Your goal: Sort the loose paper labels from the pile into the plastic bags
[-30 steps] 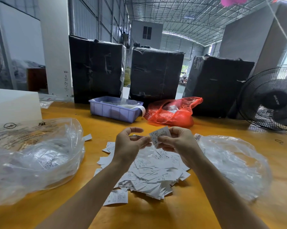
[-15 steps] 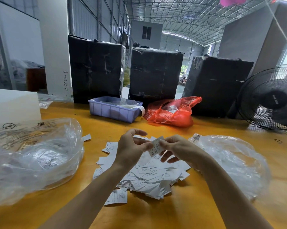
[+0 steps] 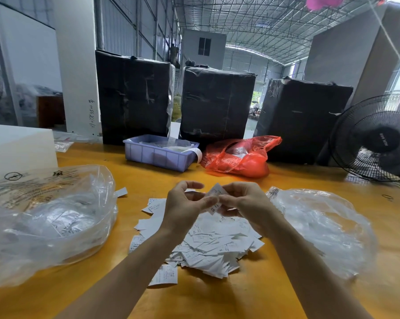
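Observation:
A pile of white paper labels (image 3: 208, 245) lies in the middle of the yellow table (image 3: 263, 291). Above its far edge my left hand (image 3: 185, 206) and my right hand (image 3: 245, 203) meet, both pinching one small label (image 3: 214, 194) between thumb and fingers. A clear plastic bag (image 3: 49, 222) with labels inside sits to the left of the pile. A second clear plastic bag (image 3: 321, 229) lies flatter on the right. A single label (image 3: 121, 192) lies beside the left bag.
At the back of the table stand a lilac plastic tray (image 3: 157, 155) and a red plastic bag (image 3: 240, 157), with three black wrapped boxes (image 3: 217, 104) behind. A black fan (image 3: 378, 139) is at the right edge, a white box (image 3: 19, 146) at the left.
Both hands dropped a little from their height a second ago, then lifted slightly. The label went from upright in my right hand to being pinched by both hands.

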The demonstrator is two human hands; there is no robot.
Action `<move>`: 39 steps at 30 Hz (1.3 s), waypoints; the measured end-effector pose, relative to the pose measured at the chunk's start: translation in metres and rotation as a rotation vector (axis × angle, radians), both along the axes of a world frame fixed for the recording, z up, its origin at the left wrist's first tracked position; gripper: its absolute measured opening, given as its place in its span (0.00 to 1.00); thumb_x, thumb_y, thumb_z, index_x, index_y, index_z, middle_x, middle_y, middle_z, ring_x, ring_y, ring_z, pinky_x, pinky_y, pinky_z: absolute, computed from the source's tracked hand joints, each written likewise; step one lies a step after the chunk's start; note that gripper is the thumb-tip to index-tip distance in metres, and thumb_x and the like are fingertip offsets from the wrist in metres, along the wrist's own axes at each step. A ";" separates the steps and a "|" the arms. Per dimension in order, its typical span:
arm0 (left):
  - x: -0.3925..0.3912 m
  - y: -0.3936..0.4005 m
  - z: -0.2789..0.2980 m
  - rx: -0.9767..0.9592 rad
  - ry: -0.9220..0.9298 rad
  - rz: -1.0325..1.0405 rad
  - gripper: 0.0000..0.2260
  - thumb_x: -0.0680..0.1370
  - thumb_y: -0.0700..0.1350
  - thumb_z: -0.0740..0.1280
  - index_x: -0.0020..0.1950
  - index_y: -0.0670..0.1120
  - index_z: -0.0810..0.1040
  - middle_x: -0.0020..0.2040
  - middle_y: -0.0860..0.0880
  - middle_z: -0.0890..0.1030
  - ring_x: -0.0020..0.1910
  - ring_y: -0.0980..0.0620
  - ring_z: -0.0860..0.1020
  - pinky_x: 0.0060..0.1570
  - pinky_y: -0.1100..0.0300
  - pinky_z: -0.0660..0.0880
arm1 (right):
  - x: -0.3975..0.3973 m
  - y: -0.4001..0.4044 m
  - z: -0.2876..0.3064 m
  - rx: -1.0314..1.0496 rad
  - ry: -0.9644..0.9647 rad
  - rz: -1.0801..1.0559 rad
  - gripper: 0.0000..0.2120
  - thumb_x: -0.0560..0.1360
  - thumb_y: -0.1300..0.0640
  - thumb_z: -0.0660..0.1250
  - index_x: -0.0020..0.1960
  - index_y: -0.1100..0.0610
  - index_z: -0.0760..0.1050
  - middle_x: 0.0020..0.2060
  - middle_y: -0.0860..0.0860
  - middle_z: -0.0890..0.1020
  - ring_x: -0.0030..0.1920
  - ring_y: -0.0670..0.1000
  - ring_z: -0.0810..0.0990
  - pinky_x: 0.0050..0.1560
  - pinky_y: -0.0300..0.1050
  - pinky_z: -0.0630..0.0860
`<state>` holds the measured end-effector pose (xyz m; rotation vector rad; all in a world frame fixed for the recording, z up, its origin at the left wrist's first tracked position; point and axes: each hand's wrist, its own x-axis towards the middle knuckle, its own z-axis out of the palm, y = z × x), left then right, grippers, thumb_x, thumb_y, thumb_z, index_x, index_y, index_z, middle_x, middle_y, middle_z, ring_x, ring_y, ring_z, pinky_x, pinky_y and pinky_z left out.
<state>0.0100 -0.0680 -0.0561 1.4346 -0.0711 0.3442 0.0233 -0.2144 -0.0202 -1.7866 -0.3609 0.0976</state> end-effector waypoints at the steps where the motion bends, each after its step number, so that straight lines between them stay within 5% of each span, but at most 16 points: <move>1: 0.000 0.000 0.001 -0.028 0.036 -0.041 0.21 0.63 0.38 0.78 0.51 0.45 0.74 0.42 0.41 0.83 0.40 0.48 0.84 0.38 0.59 0.80 | 0.001 0.000 0.000 0.033 -0.019 -0.026 0.07 0.75 0.68 0.66 0.53 0.64 0.77 0.36 0.55 0.81 0.33 0.49 0.80 0.40 0.43 0.80; 5: -0.001 0.001 0.003 -0.129 0.136 -0.206 0.22 0.64 0.31 0.76 0.53 0.40 0.72 0.38 0.40 0.84 0.34 0.46 0.83 0.33 0.59 0.79 | 0.004 -0.002 0.000 0.071 -0.110 -0.089 0.15 0.75 0.68 0.65 0.61 0.60 0.75 0.42 0.59 0.81 0.38 0.51 0.82 0.41 0.43 0.82; 13: 0.000 0.003 0.000 -0.062 0.076 -0.133 0.20 0.64 0.33 0.76 0.51 0.42 0.73 0.43 0.36 0.82 0.37 0.45 0.84 0.34 0.62 0.78 | 0.001 -0.002 -0.001 -0.079 -0.172 -0.047 0.16 0.72 0.64 0.70 0.59 0.61 0.77 0.45 0.57 0.82 0.35 0.46 0.79 0.39 0.38 0.78; 21: -0.002 -0.002 0.001 -0.013 -0.009 -0.004 0.18 0.64 0.37 0.78 0.49 0.46 0.75 0.42 0.41 0.83 0.39 0.49 0.83 0.38 0.59 0.80 | 0.000 -0.002 0.000 0.035 -0.126 -0.020 0.05 0.73 0.61 0.70 0.48 0.59 0.82 0.36 0.54 0.84 0.34 0.47 0.79 0.35 0.36 0.77; 26: -0.001 -0.002 0.000 -0.066 0.007 0.034 0.06 0.68 0.40 0.75 0.41 0.44 0.80 0.35 0.51 0.83 0.33 0.57 0.82 0.33 0.65 0.77 | -0.003 -0.004 0.004 0.070 0.011 0.091 0.08 0.70 0.64 0.70 0.49 0.63 0.81 0.38 0.57 0.83 0.37 0.49 0.81 0.37 0.37 0.78; 29: 0.000 -0.001 0.001 -0.117 0.114 0.003 0.07 0.72 0.44 0.72 0.43 0.41 0.79 0.35 0.46 0.83 0.33 0.54 0.82 0.33 0.61 0.79 | -0.001 -0.003 0.002 0.049 -0.015 0.009 0.12 0.71 0.70 0.69 0.54 0.67 0.77 0.38 0.56 0.80 0.37 0.50 0.80 0.39 0.39 0.81; 32: 0.000 0.000 0.001 -0.137 0.171 -0.026 0.08 0.74 0.45 0.70 0.44 0.40 0.79 0.38 0.43 0.83 0.35 0.50 0.82 0.34 0.59 0.80 | -0.001 -0.003 0.002 -0.022 -0.067 -0.045 0.11 0.73 0.65 0.69 0.54 0.65 0.78 0.38 0.54 0.82 0.37 0.49 0.79 0.40 0.39 0.79; 36: 0.000 0.001 0.003 -0.244 0.198 -0.009 0.05 0.73 0.44 0.72 0.40 0.43 0.79 0.36 0.46 0.83 0.35 0.51 0.82 0.31 0.62 0.76 | -0.001 -0.006 0.003 -0.134 -0.037 -0.018 0.06 0.73 0.55 0.70 0.48 0.56 0.82 0.35 0.47 0.85 0.36 0.43 0.81 0.42 0.40 0.75; 39: 0.001 0.003 0.003 -0.312 0.262 0.003 0.07 0.72 0.45 0.73 0.42 0.43 0.78 0.37 0.45 0.81 0.38 0.49 0.78 0.33 0.60 0.75 | -0.003 -0.004 0.002 -0.166 -0.029 0.017 0.02 0.71 0.60 0.72 0.43 0.57 0.82 0.33 0.48 0.84 0.32 0.42 0.80 0.35 0.34 0.74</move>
